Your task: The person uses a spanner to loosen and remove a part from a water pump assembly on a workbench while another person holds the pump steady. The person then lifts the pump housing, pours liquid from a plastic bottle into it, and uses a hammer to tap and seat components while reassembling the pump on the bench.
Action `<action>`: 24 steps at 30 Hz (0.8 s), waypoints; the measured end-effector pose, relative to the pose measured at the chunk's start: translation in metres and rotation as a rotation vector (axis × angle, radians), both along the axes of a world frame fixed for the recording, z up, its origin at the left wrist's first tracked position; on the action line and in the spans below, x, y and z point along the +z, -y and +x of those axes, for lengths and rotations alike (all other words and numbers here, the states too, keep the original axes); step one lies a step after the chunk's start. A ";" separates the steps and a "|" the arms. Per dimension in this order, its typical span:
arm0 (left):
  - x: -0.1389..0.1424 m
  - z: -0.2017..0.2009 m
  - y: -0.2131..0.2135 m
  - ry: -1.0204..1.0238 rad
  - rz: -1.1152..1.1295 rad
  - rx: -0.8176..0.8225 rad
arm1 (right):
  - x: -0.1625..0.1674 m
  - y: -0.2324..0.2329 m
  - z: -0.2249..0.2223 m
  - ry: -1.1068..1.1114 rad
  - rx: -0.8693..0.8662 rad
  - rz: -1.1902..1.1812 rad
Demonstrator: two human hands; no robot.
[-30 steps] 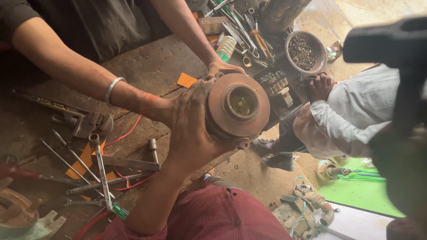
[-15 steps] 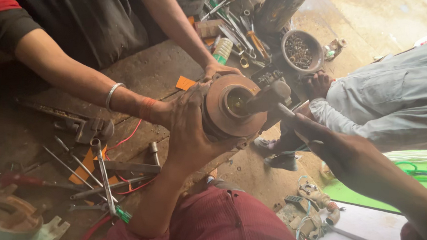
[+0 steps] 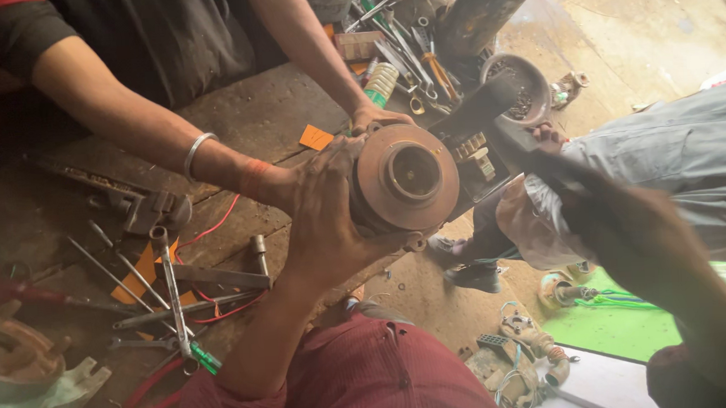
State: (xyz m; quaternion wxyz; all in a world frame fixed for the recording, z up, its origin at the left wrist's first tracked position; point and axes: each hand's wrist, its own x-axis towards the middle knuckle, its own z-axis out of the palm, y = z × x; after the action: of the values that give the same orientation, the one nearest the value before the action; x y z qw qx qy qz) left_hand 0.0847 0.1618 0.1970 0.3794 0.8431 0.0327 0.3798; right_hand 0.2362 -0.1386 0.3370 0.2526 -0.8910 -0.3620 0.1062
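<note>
Rusty hub [image 3: 406,181], a round flanged disc with its bore facing up at the wearer, is being held over the tabletop [image 3: 243,127] edge; the left hand [image 3: 326,214] is cupping its left rim in a closed grip, while the right hand [image 3: 621,224] is closing on a dark tool [image 3: 478,111] just right of it.

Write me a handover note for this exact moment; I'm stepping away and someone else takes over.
Left hand: clamped on the rim of the rusty round metal hub, holding it up at the edge of the worn wooden bench.
Right hand: blurred, gripping a dark long-handled tool; its head is close to the hub, contact unclear.
Co-worker's hand: steadies the hub's far edge.
Done: hub is lifted and braced.
Left: probably the work with the tool on the hub; loose wrenches lie on the bench.
</note>
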 end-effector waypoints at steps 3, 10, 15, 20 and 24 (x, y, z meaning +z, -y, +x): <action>0.000 0.000 -0.001 -0.003 -0.012 -0.023 | 0.014 -0.020 -0.009 -0.050 -0.060 0.415; 0.005 -0.001 -0.001 -0.010 -0.030 -0.016 | -0.001 -0.052 -0.004 0.045 0.038 -0.431; 0.004 -0.002 -0.001 0.007 -0.038 -0.026 | 0.002 -0.029 0.005 -0.491 -0.133 0.263; 0.002 -0.001 -0.003 0.028 -0.034 -0.019 | -0.015 -0.047 0.006 -0.836 -0.475 0.261; 0.000 -0.001 -0.003 0.016 -0.043 -0.025 | 0.006 -0.029 -0.006 -0.042 0.015 -0.145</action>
State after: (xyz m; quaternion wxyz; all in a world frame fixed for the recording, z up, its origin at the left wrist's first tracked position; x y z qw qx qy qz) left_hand 0.0835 0.1648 0.1974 0.4022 0.8321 0.0272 0.3809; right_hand 0.2301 -0.1092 0.3435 0.1941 -0.9019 -0.3545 0.1525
